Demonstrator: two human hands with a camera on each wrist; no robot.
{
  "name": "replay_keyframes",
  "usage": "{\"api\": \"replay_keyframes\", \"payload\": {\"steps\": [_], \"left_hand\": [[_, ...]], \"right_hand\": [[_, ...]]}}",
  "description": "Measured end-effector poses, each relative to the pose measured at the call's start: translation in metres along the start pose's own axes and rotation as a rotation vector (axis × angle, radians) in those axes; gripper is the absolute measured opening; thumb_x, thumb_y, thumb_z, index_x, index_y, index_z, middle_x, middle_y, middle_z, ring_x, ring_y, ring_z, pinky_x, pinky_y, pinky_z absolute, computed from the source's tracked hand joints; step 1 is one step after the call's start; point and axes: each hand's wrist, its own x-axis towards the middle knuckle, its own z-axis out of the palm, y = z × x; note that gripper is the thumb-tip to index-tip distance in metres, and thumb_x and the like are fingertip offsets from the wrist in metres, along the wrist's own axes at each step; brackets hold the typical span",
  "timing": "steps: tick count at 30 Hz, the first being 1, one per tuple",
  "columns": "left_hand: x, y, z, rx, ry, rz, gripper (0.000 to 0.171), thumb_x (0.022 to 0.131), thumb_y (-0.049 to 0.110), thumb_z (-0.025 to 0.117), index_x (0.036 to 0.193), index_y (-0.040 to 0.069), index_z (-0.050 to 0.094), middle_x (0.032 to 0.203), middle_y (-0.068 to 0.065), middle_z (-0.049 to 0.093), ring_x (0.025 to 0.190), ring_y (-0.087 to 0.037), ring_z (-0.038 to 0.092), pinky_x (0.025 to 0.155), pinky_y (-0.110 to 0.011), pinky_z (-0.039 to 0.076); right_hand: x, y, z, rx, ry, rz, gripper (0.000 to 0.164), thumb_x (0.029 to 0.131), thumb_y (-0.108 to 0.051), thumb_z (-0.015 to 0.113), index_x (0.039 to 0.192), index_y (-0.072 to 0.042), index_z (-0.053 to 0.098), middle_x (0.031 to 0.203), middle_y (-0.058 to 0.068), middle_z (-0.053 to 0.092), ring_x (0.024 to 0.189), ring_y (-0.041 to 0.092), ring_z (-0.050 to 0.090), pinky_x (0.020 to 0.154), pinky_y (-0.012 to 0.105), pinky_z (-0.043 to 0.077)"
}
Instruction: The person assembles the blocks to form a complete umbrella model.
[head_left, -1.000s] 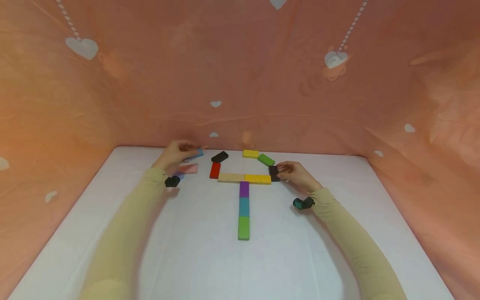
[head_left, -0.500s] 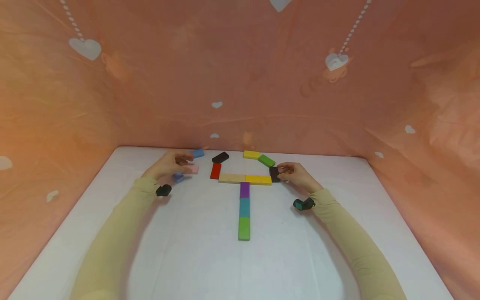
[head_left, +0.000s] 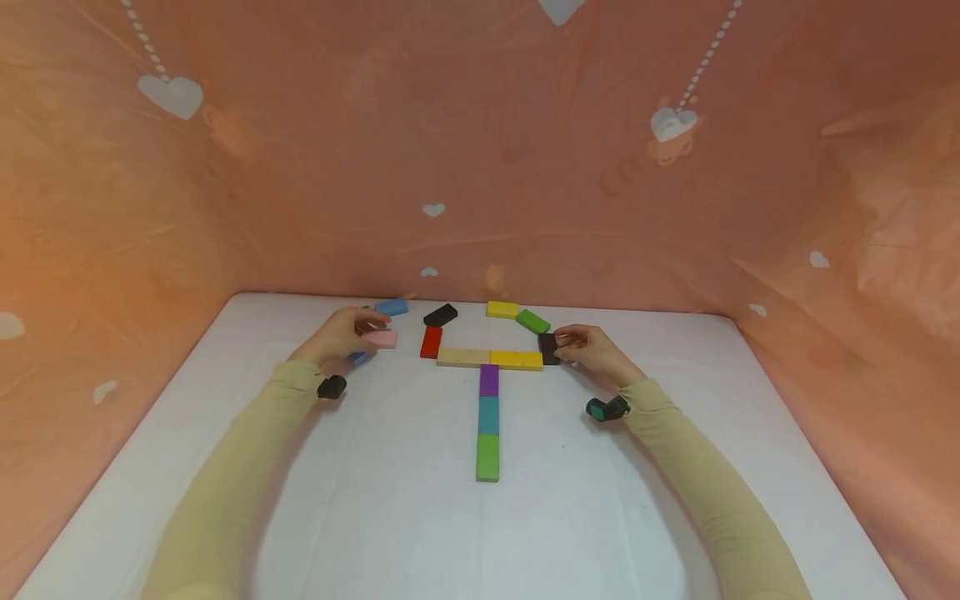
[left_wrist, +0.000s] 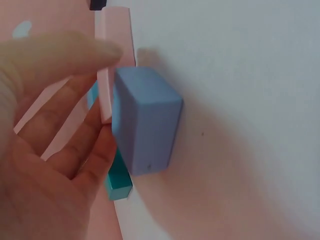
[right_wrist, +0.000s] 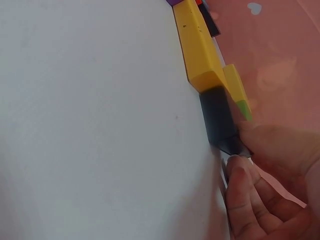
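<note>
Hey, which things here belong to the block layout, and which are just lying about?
Apparently in the job:
black block, pinched by right hand
pink block, at left hand
rest of the central block layout

Lying loose, perhaps spares:
near blue block
far blue block
teal block

Head: cannot see left end of pink oblong wood-look block (head_left: pixel 386 340) at eight o'clock, masked by left hand (head_left: pixel 337 335); nor right edge of black oblong wood-look block (head_left: pixel 546 348) at four, behind right hand (head_left: pixel 592 350). Left wrist: cannot trace full teal oblong wood-look block (left_wrist: pixel 119 185) at seven, behind blue oblong wood-look block (left_wrist: pixel 147 120). Right wrist: lose most of purple wood-look block (right_wrist: pixel 174 2) at twelve to top edge.
</note>
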Motion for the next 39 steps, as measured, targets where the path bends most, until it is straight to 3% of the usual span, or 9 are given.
{"api": "replay_keyframes", "payload": {"steps": [11,14,18,21,28,33,39], "left_hand": [[0.006,0.004,0.002,0.088,0.055,0.042,0.044,0.081,-0.006,0.071,0.123,-0.005,0.059,0.119,-0.020,0.059,0.103,-0.034,0.053,0.087,-0.041,0.049],[0.008,0.011,0.002,0.067,0.099,0.056,0.042,0.082,-0.006,0.068,0.123,-0.004,0.059,0.120,-0.018,0.059,0.103,-0.033,0.053,0.087,-0.042,0.049],[0.015,0.029,0.007,0.066,0.141,0.133,0.038,0.083,-0.004,0.068,0.121,-0.002,0.062,0.118,-0.016,0.061,0.099,-0.031,0.055,0.085,-0.042,0.048],[0.024,0.044,0.016,0.097,0.144,0.188,0.037,0.083,0.000,0.070,0.120,0.000,0.063,0.117,-0.014,0.063,0.098,-0.030,0.055,0.087,-0.042,0.047],[0.048,0.071,0.047,0.087,0.090,0.162,0.035,0.087,0.002,0.068,0.122,0.003,0.063,0.116,-0.010,0.060,0.106,-0.028,0.051,0.094,-0.041,0.046],[0.069,0.077,0.066,0.161,0.078,0.159,0.038,0.086,0.001,0.070,0.122,-0.001,0.061,0.114,-0.013,0.062,0.104,-0.029,0.054,0.093,-0.038,0.048],[0.087,0.081,0.079,0.202,0.069,0.174,0.039,0.083,-0.004,0.070,0.121,-0.003,0.061,0.110,-0.016,0.064,0.101,-0.030,0.056,0.092,-0.038,0.047]], "right_hand": [[0.002,0.003,0.000,-0.005,0.002,0.002,0.046,0.088,-0.002,0.065,0.130,0.009,0.050,0.114,0.024,0.058,0.091,0.020,0.060,0.075,0.022,0.050],[0.002,0.003,-0.001,-0.013,0.001,-0.001,0.046,0.088,-0.003,0.066,0.130,0.009,0.049,0.115,0.025,0.058,0.091,0.021,0.060,0.075,0.022,0.050],[0.002,0.003,-0.002,-0.034,0.008,0.006,0.047,0.088,-0.006,0.067,0.130,0.007,0.050,0.115,0.023,0.059,0.092,0.022,0.059,0.074,0.024,0.050],[0.002,0.004,-0.002,-0.037,0.009,0.016,0.046,0.088,-0.006,0.067,0.130,0.005,0.051,0.115,0.022,0.059,0.093,0.023,0.059,0.075,0.025,0.050],[0.001,0.003,0.000,-0.028,0.007,0.009,0.045,0.088,-0.004,0.066,0.129,0.008,0.050,0.114,0.023,0.059,0.091,0.021,0.060,0.076,0.025,0.051],[0.002,0.004,0.000,-0.016,0.002,0.004,0.045,0.089,-0.002,0.065,0.129,0.008,0.050,0.113,0.023,0.059,0.089,0.019,0.060,0.075,0.023,0.051],[0.003,0.005,-0.002,-0.029,0.006,0.025,0.045,0.089,-0.005,0.066,0.130,0.005,0.051,0.113,0.021,0.059,0.092,0.022,0.060,0.076,0.024,0.051]]}}
